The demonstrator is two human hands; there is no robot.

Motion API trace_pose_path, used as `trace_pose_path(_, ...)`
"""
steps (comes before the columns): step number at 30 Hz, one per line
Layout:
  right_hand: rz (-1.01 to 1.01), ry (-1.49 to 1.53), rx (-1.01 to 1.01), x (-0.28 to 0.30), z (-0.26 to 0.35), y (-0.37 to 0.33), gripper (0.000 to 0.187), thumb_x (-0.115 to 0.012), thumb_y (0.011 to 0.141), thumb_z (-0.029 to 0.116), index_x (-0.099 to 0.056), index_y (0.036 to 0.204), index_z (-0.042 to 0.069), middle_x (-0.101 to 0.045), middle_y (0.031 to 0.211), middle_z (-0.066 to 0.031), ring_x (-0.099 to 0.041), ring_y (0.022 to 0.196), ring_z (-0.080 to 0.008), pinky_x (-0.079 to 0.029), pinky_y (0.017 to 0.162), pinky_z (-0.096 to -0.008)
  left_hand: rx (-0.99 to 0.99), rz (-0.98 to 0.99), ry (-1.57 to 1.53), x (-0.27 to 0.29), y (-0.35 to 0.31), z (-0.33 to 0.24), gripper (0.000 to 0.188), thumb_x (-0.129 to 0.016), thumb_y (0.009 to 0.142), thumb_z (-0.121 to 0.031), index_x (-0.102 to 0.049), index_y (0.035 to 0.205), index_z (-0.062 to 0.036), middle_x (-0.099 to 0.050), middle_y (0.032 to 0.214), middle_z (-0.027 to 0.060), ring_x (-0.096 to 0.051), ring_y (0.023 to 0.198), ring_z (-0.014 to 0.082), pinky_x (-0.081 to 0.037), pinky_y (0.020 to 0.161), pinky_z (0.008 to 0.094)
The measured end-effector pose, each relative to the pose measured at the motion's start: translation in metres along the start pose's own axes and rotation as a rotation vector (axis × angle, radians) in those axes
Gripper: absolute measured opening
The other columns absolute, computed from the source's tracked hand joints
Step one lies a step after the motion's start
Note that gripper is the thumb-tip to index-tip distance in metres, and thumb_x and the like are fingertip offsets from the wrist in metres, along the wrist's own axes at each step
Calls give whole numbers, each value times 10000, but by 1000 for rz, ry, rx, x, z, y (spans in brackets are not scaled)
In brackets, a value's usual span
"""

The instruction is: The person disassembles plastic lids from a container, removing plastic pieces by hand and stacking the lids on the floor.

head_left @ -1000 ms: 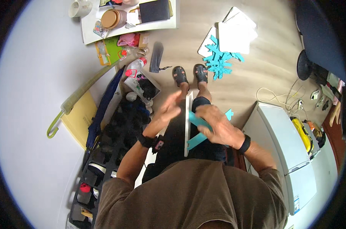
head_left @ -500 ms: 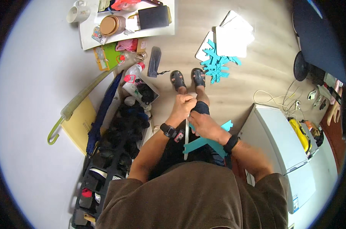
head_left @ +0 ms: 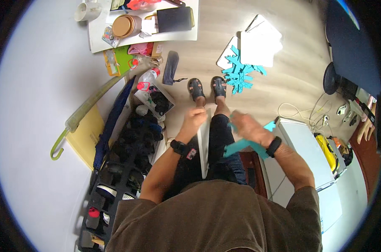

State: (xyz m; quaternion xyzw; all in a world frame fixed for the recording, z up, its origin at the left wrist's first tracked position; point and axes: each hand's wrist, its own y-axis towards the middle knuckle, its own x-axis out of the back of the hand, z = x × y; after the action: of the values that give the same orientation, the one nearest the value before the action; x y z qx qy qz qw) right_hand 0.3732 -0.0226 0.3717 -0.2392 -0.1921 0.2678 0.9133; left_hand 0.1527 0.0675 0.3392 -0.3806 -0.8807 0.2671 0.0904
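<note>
My left hand is closed on the far end of a thin white panel. The panel stands nearly edge-on between my legs, its near end by my lap. To the right, my right hand is closed, somewhat blurred, on a teal piece made of crossing flat strips. That piece hangs above my right thigh, apart from the panel, and the hand covers part of it. On the floor ahead, more teal strip pieces lie in a tangled heap against a stack of white panels.
A white table holds a mug, a brown-lidded jar and a dark flat case. Umbrellas lean along the left wall beside a black shoe rack. A dark pouch lies near my sandals. At right stand a small white fridge and cables.
My right hand has moved right, away from the panel, taking the teal piece with it. The white panel has tilted to show more of its face; my left hand stays on it.
</note>
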Motion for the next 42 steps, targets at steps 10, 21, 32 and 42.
trace_pose_path(10, -373, -86, -351, -28, -136, -3, 133, -537, 923, 151, -504, 943, 24, -627, 872, -254, -607, 793, -445, -476, 670, -528, 565, -65, 89, 6, -49, -22, 613, -547, 765, -23, -418, 1364, -1, -607, 1118, 140, -556, 1099, 203, -428, 945, 297)
trace_pose_path(21, -534, 641, -412, -121, -114, 23, 513, -656, 866, 241, -513, 1307, 21, -592, 1203, -211, -593, 1073, -260, -460, 927, -368, 332, 53, -11, 64, -77, -32, 597, -518, 695, -38, -516, 1285, 51, -572, 1287, 179, -567, 1161, 271, -418, 997, 325)
trace_pose_path(32, -537, 1089, -124, -96, 15, -53, 386, -639, 900, 249, -588, 1172, -20, -642, 1032, -90, -569, 939, -163, -466, 827, -321, 444, -101, -740, 101, -95, -59, 723, -482, 653, -33, -417, 1371, 30, -519, 1329, 198, -509, 1228, 343, -395, 1061, 431)
trace_pose_path(42, -632, 510, -108, -29, 43, -166, 220, -616, 899, 177, -616, 1035, 4, -593, 739, -154, -582, 699, -225, -448, 633, -355, -423, -494, 594, 0, -84, -116, 662, -547, 704, 60, -410, 1351, 31, -477, 1342, 163, -473, 1233, 278, -395, 1020, 356)
